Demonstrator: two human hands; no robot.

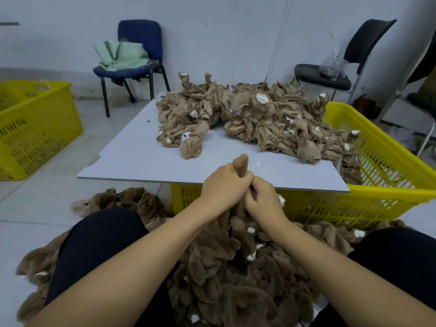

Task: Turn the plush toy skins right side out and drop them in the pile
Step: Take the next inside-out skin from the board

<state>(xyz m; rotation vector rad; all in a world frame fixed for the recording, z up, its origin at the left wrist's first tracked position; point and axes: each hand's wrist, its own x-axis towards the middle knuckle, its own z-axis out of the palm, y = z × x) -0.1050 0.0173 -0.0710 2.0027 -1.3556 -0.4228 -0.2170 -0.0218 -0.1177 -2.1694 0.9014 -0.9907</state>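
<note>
Both hands on one plush skin [240, 165] at the near edge of the worktop [132, 152].
Largest first: fuzzy brown pile [236, 267] on floor btwn the knees; heap of inside-out skins [254, 116] on far half of worktop, spilling right into yellow basket [387, 171]; 2nd yellow basket [35, 128] far left. Left hand [224, 187] grip clamped round the skin, furry tip poking up above the fist; right hand [262, 201] touching it, grip pinching the skin's lower part.

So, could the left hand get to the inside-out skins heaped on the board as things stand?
Probably yes, once freed: the left hand grips a skin now, and bare board lies between it and the heap.
</note>
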